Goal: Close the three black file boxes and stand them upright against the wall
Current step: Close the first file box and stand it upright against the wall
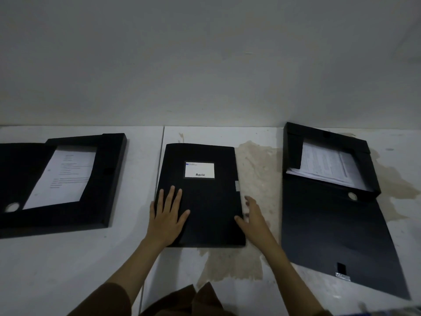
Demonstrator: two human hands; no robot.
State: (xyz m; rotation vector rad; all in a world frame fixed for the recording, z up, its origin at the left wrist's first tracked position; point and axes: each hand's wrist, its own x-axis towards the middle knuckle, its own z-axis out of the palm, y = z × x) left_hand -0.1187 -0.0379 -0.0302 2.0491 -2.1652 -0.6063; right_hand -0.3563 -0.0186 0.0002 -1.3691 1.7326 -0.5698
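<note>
On the stained white desk, between two open black file boxes, the shut black plastic file box with white label lies flat: left hand spread on its lid, right hand open at its right edge; judged best to grip both long edges, then tip it upright toward the grey wall.

I am seeing three black file boxes lying flat in a row on the white bench, near the wall. The middle box is lying closed, its lid showing a white label. The left box is lying open, with a printed sheet showing inside. The right box is lying open and angled, holding a stack of papers, its lid spreading flat toward me.
</note>
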